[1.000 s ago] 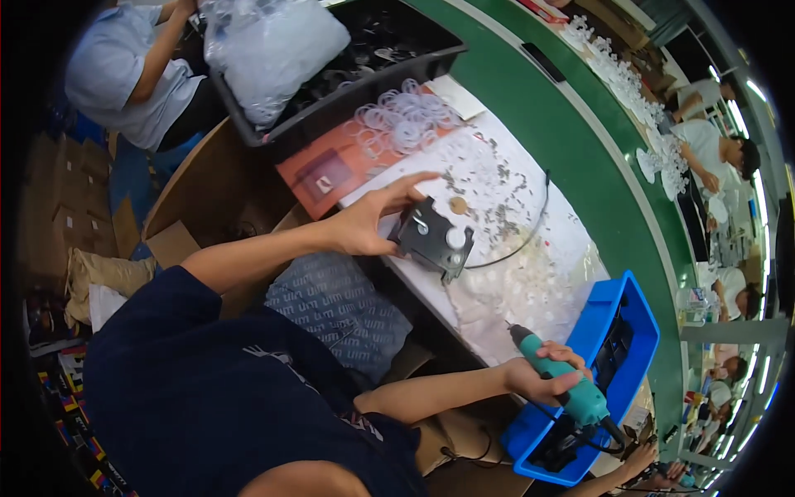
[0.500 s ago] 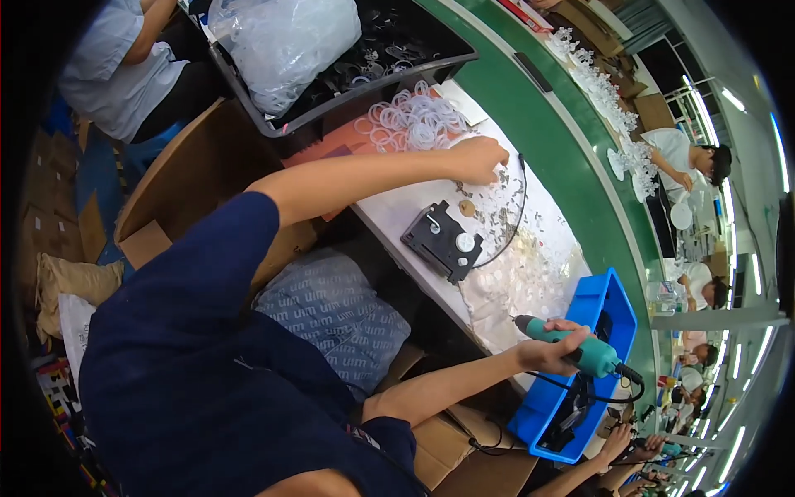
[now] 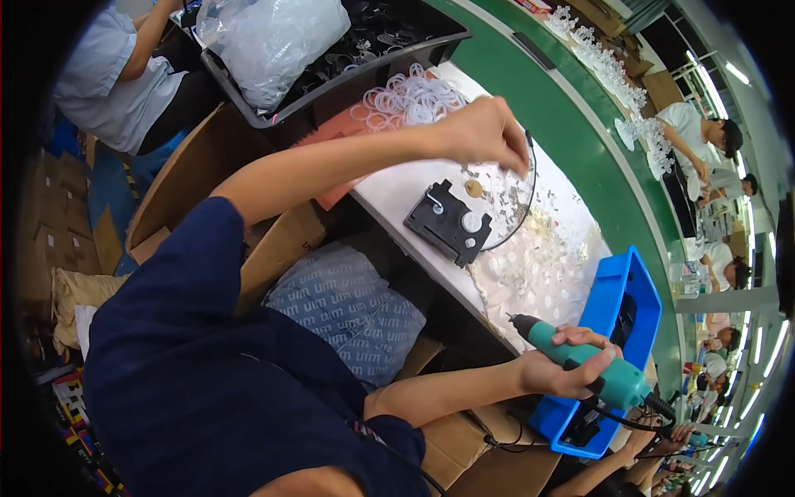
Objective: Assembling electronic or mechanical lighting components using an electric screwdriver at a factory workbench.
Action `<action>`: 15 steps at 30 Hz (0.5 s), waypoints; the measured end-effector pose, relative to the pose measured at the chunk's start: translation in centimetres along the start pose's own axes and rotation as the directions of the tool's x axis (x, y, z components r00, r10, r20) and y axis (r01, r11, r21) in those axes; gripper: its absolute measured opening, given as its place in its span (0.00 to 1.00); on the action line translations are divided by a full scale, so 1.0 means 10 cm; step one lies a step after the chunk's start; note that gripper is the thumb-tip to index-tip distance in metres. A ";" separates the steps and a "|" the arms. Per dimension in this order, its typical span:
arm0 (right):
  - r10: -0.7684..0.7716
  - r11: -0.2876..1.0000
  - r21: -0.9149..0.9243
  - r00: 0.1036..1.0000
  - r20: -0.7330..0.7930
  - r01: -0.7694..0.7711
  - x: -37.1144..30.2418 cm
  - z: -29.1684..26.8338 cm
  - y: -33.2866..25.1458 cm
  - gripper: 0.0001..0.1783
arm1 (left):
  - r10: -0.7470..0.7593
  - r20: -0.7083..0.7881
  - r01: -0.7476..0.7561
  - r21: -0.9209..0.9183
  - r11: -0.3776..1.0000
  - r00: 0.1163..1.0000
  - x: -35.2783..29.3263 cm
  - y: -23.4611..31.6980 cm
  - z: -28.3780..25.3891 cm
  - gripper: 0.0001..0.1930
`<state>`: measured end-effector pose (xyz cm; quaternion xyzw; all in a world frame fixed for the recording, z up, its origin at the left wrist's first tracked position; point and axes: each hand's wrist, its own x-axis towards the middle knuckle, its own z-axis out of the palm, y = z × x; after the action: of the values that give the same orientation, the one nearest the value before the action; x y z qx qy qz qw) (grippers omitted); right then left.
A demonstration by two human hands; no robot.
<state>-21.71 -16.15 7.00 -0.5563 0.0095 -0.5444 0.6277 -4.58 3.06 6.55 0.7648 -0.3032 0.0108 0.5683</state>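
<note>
At near table edge, blk unit (image 3: 441, 232): flat on white table (image 3: 393, 190), white round part (image 3: 471, 221) up, neither hand on it.
L hand (image 3: 484, 137): above table's far side, fingertips close tog.; can't tell if a tiny pc is pinched.
Small bits (image 3: 501, 196): loose on table by L hand; prob. best picked singly, not in a clump.
R hand (image 3: 556, 377): wrapped round teal driver (image 3: 625, 383), tip near cream cloth (image 3: 517, 282); I'd hold tip clear of L fingers, cord (image 3: 660, 404) free.
Blue bin (image 3: 609, 290): just beyond driver, dark parts inside.
Print: near-left coloured pkgs (image 3: 83, 431) too blurred to read; mid, grey-blue cover (image 3: 348, 311) has repeated pale lettering; unit & driver, none legible.
</note>
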 end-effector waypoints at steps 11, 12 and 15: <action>0.137 0.991 -0.018 0.986 0.094 -0.136 -0.52 0.19 -0.04 0.17 | -0.049 0.084 0.017 0.342 0.939 0.995 -0.62 0.22 0.20 0.04; 0.184 0.982 -0.054 0.976 0.120 -0.179 -0.57 0.18 -0.04 0.17 | -0.045 0.096 0.010 0.338 0.941 0.994 -0.62 0.23 0.23 0.04; 0.326 0.945 -0.065 0.928 0.180 -0.319 -0.73 0.25 0.02 0.17 | -0.049 0.091 0.001 0.461 0.888 0.995 -0.60 0.18 0.20 0.03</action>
<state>-23.07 -9.41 3.47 -0.6069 0.0508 -0.3787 0.6969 -10.97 3.73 5.24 0.8811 -0.3103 0.0364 0.3552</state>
